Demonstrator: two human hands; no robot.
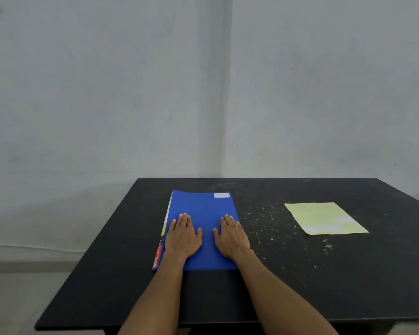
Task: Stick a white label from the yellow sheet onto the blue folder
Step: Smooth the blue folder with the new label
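A blue folder (203, 209) lies flat near the middle of the black table (300, 274). A white label (221, 195) is stuck at the folder's far right corner. My left hand (183, 235) rests palm down on the folder's left half, holding nothing. My right hand (231, 236) lies flat on its right half, fingers extended, also holding nothing. The yellow sheet (324, 217) lies to the right of the folder, apart from both hands, with pale white labels (324, 228) near its front edge.
The table stands in a corner of grey walls (131, 93). Its surface is speckled with pale flecks between the folder and the sheet. A red and yellow spine strip (157, 258) runs along the folder's left edge.
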